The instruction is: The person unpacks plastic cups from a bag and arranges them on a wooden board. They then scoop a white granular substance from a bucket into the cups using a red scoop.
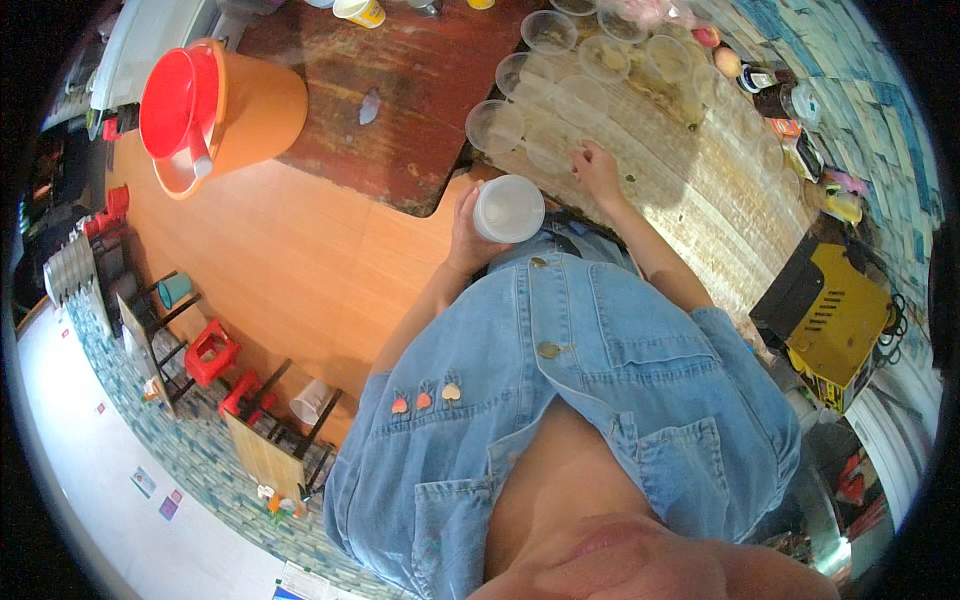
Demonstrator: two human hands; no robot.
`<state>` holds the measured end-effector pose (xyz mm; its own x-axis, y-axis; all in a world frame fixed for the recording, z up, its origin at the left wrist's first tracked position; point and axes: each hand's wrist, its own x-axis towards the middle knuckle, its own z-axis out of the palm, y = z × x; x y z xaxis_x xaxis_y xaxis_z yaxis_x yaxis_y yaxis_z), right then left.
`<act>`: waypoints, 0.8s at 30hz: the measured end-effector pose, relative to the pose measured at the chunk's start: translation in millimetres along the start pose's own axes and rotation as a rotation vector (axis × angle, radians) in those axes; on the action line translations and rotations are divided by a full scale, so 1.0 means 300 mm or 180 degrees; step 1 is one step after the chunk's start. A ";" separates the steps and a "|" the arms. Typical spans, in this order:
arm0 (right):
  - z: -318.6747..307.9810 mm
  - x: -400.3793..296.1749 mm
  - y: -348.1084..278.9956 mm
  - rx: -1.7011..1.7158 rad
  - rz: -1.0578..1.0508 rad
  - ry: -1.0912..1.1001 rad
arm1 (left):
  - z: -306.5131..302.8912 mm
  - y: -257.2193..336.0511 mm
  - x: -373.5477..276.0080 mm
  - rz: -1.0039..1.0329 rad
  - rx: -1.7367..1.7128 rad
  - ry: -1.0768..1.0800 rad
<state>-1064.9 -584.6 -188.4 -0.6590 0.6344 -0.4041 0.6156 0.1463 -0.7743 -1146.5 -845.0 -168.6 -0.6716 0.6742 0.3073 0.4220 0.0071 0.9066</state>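
My left hand (pixel 466 238) grips a stack of round translucent plastic cups (pixel 510 208), their open tops facing up, in front of my waist. Over the near edge of a worn wooden table (pixel 720 217), my right hand (pixel 598 174) has its fingers curled at a clear plastic cup (pixel 551 144); whether they pinch its rim cannot be made out. More clear cups stand in rows beyond it, among them one at the table's left edge (pixel 495 126) and another farther back (pixel 604 58).
Left of the wooden table is a scuffed reddish-brown tabletop (pixel 390 97). An orange bucket (pixel 262 101) holds a red dipper (pixel 169 101). Jars (pixel 772 97) and packets line the table's wall side. A yellow-and-black machine (pixel 844 307) sits at right. Red stools (pixel 212 351) stand behind left.
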 end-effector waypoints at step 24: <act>-0.617 -0.374 -0.309 0.0210 -0.0352 -0.0203 | 0.318 0.404 0.374 0.0709 -0.0157 -0.1449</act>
<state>-968.2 -528.7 18.9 -0.7487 0.5673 -0.3429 0.5093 0.1612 -0.8454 -1112.6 -698.0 -51.7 -0.2304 0.9090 0.3473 0.4880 -0.2009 0.8494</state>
